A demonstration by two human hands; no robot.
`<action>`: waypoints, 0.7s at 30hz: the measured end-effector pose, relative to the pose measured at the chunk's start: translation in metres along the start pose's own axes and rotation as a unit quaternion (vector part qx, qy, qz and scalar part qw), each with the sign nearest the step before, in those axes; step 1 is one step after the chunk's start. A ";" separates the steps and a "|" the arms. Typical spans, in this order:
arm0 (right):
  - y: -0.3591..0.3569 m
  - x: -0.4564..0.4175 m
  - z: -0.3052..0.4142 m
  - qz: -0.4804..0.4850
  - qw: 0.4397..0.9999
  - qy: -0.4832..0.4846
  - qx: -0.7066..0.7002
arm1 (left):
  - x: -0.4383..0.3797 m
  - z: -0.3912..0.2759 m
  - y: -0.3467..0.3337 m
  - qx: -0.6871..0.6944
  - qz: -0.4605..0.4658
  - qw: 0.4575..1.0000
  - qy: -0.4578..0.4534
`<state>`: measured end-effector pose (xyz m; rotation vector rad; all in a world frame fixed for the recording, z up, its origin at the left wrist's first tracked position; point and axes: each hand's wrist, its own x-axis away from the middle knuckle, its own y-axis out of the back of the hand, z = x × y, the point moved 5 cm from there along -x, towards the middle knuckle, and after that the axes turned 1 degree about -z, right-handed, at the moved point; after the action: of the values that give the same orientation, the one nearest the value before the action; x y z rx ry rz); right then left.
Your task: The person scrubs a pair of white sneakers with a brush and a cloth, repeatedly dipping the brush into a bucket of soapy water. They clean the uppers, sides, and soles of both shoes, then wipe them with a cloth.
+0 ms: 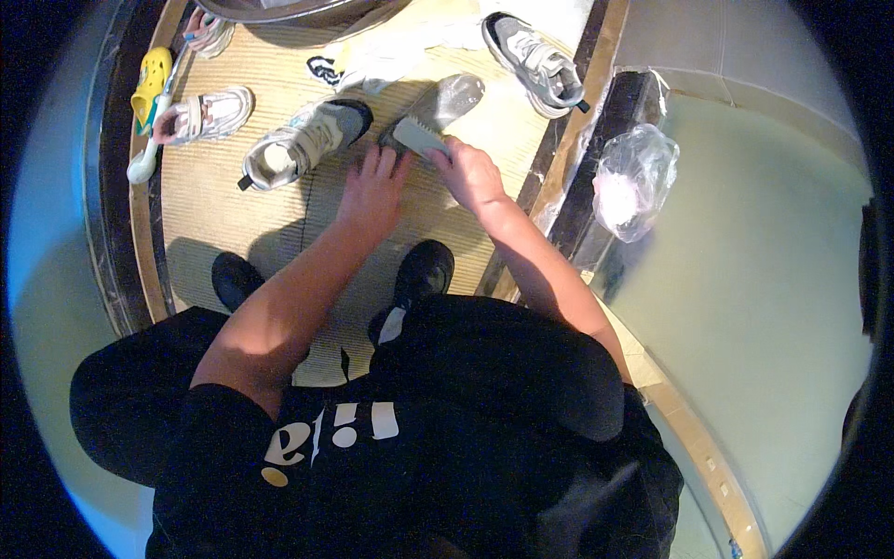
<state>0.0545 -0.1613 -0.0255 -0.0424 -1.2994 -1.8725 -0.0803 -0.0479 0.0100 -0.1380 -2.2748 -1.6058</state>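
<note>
My right hand [475, 175] grips a pale scrub brush [419, 135], its bristles against a grey shoe insole [457, 96]. The insole lies on the ribbed floor and looks wet, with whitish suds on its far end. My left hand [374, 185] is at the near end of the insole, fingers spread; whether it presses on it or only rests beside it is hard to see. Left of that hand sits a grey and white sneaker [307, 145] with something white inside. A similar sneaker [536, 66] lies farther off to the right.
A metal basin [300, 12] stands at the far edge. Along the left are a white and pink shoe [209, 115], a yellow clog [155, 73] and a long-handled white brush [142, 165]. Black-and-white laces [323, 70] lie ahead. A plastic bag of white material [625, 192] rests on the right ledge.
</note>
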 end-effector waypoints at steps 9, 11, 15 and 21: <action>0.053 -0.024 -0.039 -0.084 0.988 -0.126 0.030 | -0.002 0.003 -0.007 0.013 -0.008 1.000 0.005; 0.029 -0.004 -0.004 -0.034 0.997 -0.063 -0.009 | -0.001 0.002 -0.004 0.010 -0.006 1.000 0.009; -0.003 0.003 0.010 -0.009 1.000 -0.007 -0.002 | 0.006 0.004 -0.008 -0.001 -0.041 0.999 -0.009; 0.054 -0.046 -0.051 -0.103 0.989 -0.107 -0.023 | -0.001 0.004 -0.012 -0.023 -0.062 0.998 -0.012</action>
<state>0.1397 -0.1795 -0.0290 -0.1399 -1.4516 -2.1201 -0.0833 -0.0483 -0.0020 -0.0284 -2.3050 -1.7283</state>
